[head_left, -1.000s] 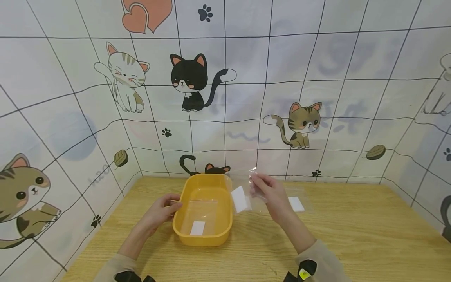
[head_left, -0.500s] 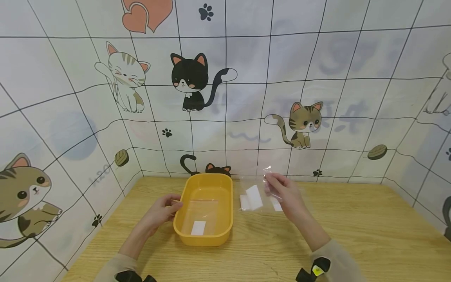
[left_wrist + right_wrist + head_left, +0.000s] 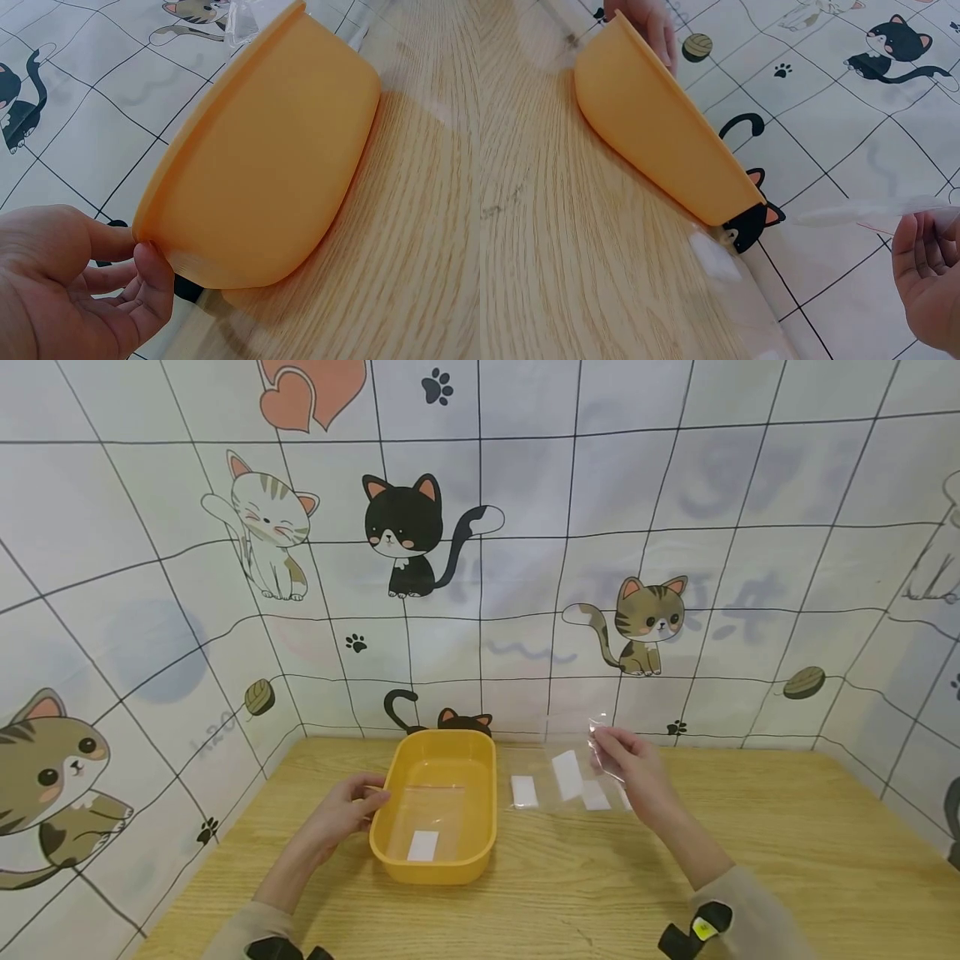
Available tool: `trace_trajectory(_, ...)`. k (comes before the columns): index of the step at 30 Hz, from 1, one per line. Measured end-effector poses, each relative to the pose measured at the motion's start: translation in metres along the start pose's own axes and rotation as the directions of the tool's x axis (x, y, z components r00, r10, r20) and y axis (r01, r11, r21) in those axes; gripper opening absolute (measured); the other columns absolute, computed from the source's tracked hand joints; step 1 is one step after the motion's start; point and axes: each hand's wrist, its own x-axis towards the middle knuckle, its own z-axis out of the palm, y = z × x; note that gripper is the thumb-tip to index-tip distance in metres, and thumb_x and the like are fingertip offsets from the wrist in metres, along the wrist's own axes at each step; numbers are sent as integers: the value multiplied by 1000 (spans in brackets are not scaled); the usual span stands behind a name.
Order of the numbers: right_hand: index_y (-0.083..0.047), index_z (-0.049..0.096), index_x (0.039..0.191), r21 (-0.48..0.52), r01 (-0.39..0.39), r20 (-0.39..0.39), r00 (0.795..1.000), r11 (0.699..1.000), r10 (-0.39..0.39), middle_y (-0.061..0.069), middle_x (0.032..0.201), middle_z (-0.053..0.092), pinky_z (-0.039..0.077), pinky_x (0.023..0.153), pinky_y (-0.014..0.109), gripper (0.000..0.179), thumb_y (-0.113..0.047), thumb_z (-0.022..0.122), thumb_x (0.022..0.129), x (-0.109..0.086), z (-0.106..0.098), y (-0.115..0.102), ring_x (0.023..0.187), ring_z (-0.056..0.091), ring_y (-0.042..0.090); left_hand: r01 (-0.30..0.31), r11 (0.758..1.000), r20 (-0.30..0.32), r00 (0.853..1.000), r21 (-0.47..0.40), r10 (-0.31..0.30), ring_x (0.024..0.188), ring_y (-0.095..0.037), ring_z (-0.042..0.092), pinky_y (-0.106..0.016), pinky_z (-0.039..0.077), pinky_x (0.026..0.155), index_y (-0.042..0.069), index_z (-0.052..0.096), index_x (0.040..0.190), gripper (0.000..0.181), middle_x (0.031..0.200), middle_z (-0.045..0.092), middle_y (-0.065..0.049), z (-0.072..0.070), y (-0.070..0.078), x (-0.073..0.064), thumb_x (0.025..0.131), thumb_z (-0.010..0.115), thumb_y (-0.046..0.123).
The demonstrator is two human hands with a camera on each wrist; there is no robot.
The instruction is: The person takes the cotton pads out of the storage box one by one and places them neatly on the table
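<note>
My left hand (image 3: pixel 347 810) pinches the left rim of a yellow plastic tub (image 3: pixel 433 872), which stands on the table. In the left wrist view thumb and fingers meet at the rim of the tub (image 3: pixel 262 157). A clear plastic bag (image 3: pixel 422 846) with a white patch lies flat inside the tub. To the right, my right hand (image 3: pixel 633 770) pinches the top edge of another clear bag (image 3: pixel 567 775), also with a white patch, held up above the table. The right wrist view shows this held bag (image 3: pixel 840 214) almost edge-on, apart from the tub.
On the wooden table (image 3: pixel 555 893), right of the tub, lie more clear bags with white patches, one beside the tub (image 3: pixel 524 792) and another (image 3: pixel 597 795) partly behind the held bag. A white cloth (image 3: pixel 517 568) printed with cats hangs along the table's back and sides.
My right hand has moved right with the pinched bag, away from the tub and across the bags on the table. The left hand and tub have stayed put.
</note>
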Motion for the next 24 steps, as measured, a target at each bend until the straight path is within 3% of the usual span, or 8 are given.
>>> trace_trajectory(8,-8,67,106,-52,20,-13,1000,998,-21,-6,93,69,55,79,20,13,-18,59,104,4,-28,-3,84,66,4,-9,1000,15,1000,2,9,87,-23,64,-32,56,71,-12,50,134,39,112,59,-23,0,1,-1,103,57,10)
trace_trajectory(12,-5,65,107,-113,28,-13,999,993,-30,-5,94,69,55,79,21,16,-18,57,105,4,-40,-6,84,66,4,-9,1000,16,1000,1,9,88,-24,64,-33,56,71,-12,49,134,39,112,59,-23,0,1,-2,104,57,11)
trace_trajectory(17,2,62,111,-105,26,-21,999,994,-28,-6,91,68,56,78,22,21,-17,58,104,6,-52,-8,82,66,4,-14,1000,11,1000,4,14,88,-25,64,-34,56,72,-13,48,135,40,113,58,-24,0,0,-2,104,57,11)
trace_trajectory(24,0,62,113,-170,26,-53,998,985,-35,-11,92,68,54,77,18,22,-19,58,104,8,-73,-9,84,66,1,-14,1000,19,1000,-3,14,88,-25,64,-33,56,72,-12,49,134,40,112,59,-24,0,-1,-2,103,57,11)
